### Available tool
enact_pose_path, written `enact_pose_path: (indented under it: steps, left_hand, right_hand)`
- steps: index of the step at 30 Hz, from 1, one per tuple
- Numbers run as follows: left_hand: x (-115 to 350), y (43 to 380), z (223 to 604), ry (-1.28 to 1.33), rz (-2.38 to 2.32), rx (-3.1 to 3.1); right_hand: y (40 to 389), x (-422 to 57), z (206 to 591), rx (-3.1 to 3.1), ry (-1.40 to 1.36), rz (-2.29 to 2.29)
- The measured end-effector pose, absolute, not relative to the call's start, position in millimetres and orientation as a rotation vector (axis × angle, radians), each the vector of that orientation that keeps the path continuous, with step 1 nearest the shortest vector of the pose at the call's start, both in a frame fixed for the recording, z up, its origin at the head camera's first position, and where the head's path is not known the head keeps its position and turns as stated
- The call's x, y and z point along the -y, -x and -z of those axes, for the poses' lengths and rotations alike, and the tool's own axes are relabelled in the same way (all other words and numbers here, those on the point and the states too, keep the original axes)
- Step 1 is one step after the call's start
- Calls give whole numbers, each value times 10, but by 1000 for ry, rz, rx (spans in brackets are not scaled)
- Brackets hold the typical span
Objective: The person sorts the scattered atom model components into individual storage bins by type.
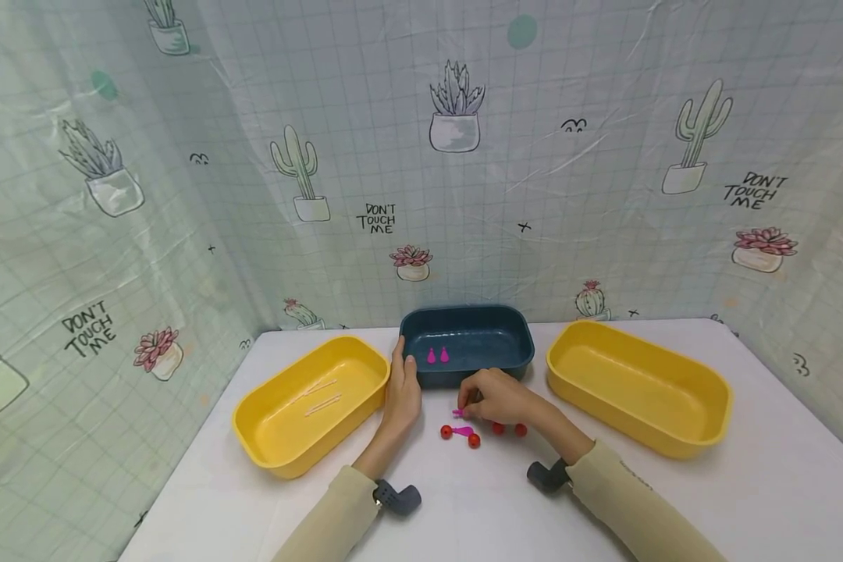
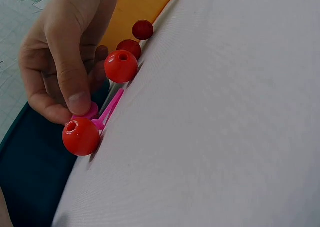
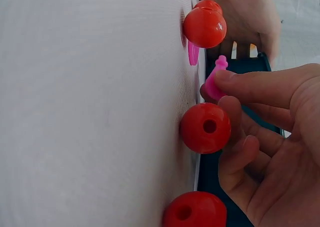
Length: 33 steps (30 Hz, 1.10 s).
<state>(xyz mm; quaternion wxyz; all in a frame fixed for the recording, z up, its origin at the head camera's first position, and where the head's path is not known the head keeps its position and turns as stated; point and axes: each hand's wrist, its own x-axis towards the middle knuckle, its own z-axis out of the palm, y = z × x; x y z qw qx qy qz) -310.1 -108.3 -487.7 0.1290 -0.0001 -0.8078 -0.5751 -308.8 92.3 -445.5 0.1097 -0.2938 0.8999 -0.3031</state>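
My right hand [image 1: 500, 396] pinches a small pink bottle-shaped plastic piece [image 3: 216, 79] between thumb and fingertips, low over the table in front of the dark blue tray [image 1: 421, 378]. Two similar pink pieces [image 1: 438, 356] are inside that tray. Against its left end rests my left hand [image 1: 403, 394], fingers straight along the outside and the thumb by the front corner. Below the right hand, another pink piece [image 1: 464, 431] lies between two red beads [image 1: 474, 441]. Two more red beads [image 1: 521, 430] sit to the right, partly under the hand; holes show in the beads [image 3: 206, 128] up close.
To the left stands a yellow tray [image 1: 288, 464] with a few thin pale sticks [image 1: 323, 404] in it. Another yellow tray [image 1: 681, 445] stands at the right. A patterned curtain [image 1: 478, 257] hangs behind the white table [image 1: 492, 515].
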Motion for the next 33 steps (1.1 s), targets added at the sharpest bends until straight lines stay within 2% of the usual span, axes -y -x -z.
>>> enact_pose_path:
  steps: [17, 33]
  left_hand:
    - [1080, 3110, 4886, -9, 1679, 2350]
    - [1078, 3092, 4855, -11, 1694, 2346]
  right_hand:
    - [3077, -920, 4435, -2667, 803, 934]
    - [3058, -933, 4349, -2567, 870, 1079]
